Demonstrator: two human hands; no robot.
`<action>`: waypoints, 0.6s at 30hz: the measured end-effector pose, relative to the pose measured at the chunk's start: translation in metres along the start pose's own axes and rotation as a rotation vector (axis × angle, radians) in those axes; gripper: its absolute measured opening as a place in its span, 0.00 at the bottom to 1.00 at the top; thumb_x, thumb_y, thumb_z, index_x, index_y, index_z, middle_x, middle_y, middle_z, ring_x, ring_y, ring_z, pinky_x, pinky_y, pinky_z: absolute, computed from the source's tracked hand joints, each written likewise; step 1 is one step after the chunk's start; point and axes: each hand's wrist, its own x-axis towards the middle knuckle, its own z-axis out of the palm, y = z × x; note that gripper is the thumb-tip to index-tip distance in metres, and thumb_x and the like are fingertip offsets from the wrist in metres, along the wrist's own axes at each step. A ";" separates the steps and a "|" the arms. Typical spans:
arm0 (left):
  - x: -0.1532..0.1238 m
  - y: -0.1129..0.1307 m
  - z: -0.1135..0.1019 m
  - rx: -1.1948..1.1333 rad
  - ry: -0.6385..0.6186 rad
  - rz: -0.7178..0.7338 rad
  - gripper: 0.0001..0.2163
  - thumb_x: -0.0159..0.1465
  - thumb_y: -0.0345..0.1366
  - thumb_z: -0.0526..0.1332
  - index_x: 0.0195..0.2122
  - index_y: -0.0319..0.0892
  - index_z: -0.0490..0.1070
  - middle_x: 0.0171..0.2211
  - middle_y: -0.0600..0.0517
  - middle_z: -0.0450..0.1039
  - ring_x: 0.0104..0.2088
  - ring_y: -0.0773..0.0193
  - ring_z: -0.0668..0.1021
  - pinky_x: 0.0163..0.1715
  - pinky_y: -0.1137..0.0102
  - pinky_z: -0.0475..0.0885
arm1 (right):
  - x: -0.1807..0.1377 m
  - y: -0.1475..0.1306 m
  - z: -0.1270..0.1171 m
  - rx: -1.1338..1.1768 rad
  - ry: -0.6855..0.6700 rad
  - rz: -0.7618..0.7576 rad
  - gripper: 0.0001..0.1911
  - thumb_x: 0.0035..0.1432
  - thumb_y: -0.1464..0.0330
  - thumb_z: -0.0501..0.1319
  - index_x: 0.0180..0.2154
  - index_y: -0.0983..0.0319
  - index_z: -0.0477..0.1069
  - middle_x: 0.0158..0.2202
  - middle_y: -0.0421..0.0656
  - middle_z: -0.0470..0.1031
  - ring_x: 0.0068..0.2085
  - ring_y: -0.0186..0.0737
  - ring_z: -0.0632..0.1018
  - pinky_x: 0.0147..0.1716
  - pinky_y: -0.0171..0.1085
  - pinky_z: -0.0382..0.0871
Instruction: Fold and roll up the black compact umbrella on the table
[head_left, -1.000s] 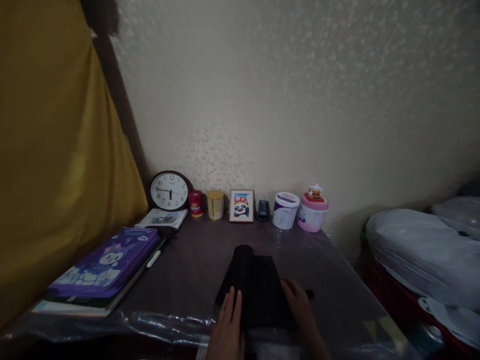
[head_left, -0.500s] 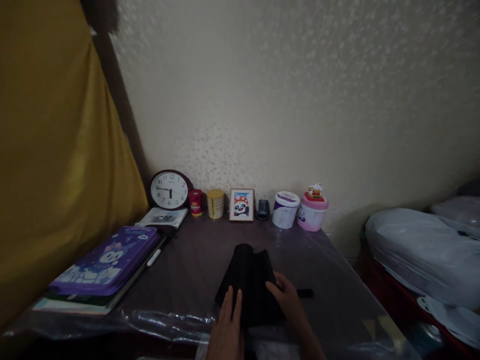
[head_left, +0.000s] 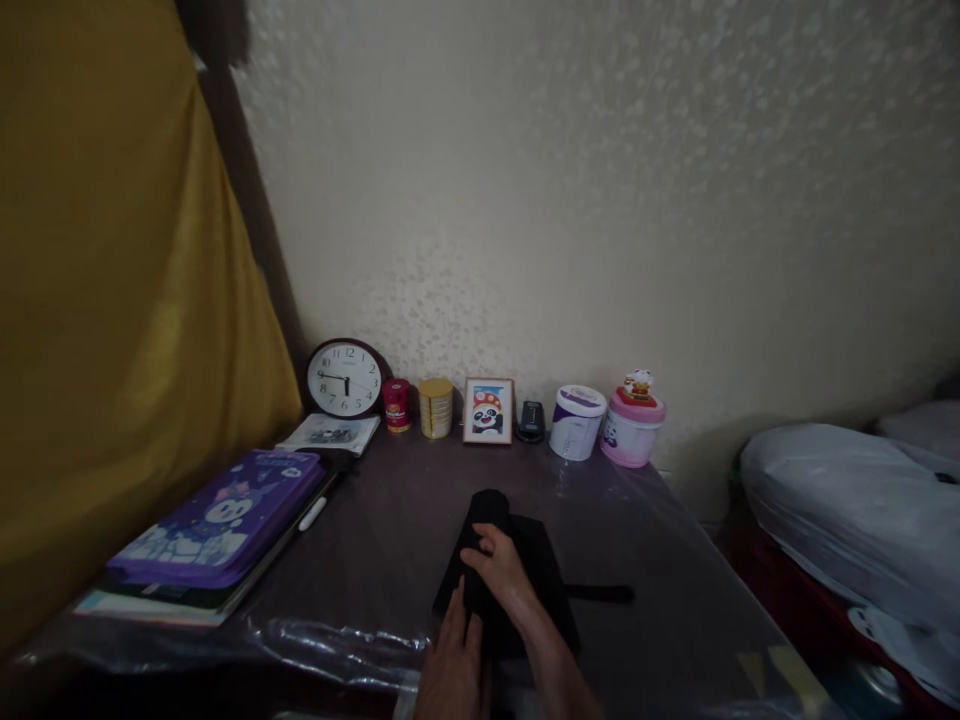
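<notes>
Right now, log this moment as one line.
left hand: flat on black cloth | right hand: fingers curled on cloth's folded edge | table: plastic-covered | wall row: clock, framed panda picture

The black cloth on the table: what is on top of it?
Both hands: the right hand lies across the black cloth, the left hand on its near edge. What they cover of it cannot be seen.
</notes>
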 end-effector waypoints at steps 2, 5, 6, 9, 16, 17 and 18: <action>0.001 -0.006 0.008 0.002 0.026 0.011 0.26 0.56 0.29 0.48 0.57 0.30 0.57 0.63 0.34 0.43 0.62 0.51 0.53 0.54 0.59 0.64 | 0.004 0.001 0.003 -0.064 -0.023 -0.009 0.25 0.44 0.70 0.62 0.48 0.66 0.68 0.44 0.52 0.74 0.46 0.44 0.75 0.43 0.38 0.68; 0.001 -0.012 0.021 -0.017 0.089 0.004 0.27 0.56 0.29 0.49 0.58 0.29 0.54 0.61 0.34 0.50 0.61 0.52 0.58 0.54 0.59 0.64 | 0.008 0.003 0.004 -0.163 -0.029 -0.009 0.25 0.43 0.69 0.62 0.47 0.66 0.69 0.42 0.51 0.75 0.43 0.44 0.76 0.41 0.38 0.68; 0.000 -0.013 0.024 -0.025 0.125 0.002 0.27 0.56 0.29 0.49 0.59 0.29 0.53 0.61 0.35 0.52 0.60 0.53 0.59 0.55 0.59 0.63 | 0.009 0.003 0.004 -0.182 -0.029 -0.012 0.24 0.43 0.69 0.63 0.46 0.65 0.69 0.41 0.50 0.75 0.43 0.43 0.76 0.41 0.38 0.68; -0.002 -0.011 0.028 -0.024 0.193 -0.009 0.27 0.58 0.31 0.48 0.60 0.30 0.51 0.61 0.37 0.54 0.60 0.56 0.60 0.56 0.62 0.61 | 0.010 0.000 0.005 -0.216 -0.026 -0.036 0.24 0.43 0.68 0.63 0.45 0.64 0.70 0.39 0.48 0.76 0.40 0.42 0.77 0.39 0.37 0.68; -0.002 -0.005 0.016 0.041 0.037 -0.163 0.31 0.55 0.24 0.48 0.60 0.51 0.52 0.56 0.46 0.63 0.51 0.56 0.71 0.46 0.66 0.67 | 0.006 -0.007 0.011 -0.264 -0.091 -0.086 0.22 0.43 0.71 0.62 0.44 0.61 0.70 0.27 0.38 0.77 0.31 0.37 0.77 0.30 0.32 0.65; -0.002 -0.005 0.014 0.043 0.039 -0.151 0.30 0.55 0.25 0.48 0.60 0.51 0.52 0.55 0.47 0.64 0.51 0.56 0.71 0.46 0.66 0.67 | 0.005 -0.008 0.011 -0.266 -0.108 -0.100 0.22 0.43 0.71 0.62 0.44 0.60 0.70 0.27 0.37 0.77 0.31 0.37 0.77 0.30 0.32 0.65; -0.002 -0.004 0.013 0.048 0.039 -0.152 0.30 0.55 0.24 0.48 0.59 0.51 0.53 0.55 0.46 0.64 0.51 0.56 0.71 0.46 0.66 0.67 | 0.003 -0.010 0.011 -0.266 -0.134 -0.119 0.21 0.43 0.71 0.62 0.44 0.60 0.70 0.27 0.37 0.77 0.31 0.37 0.77 0.30 0.32 0.65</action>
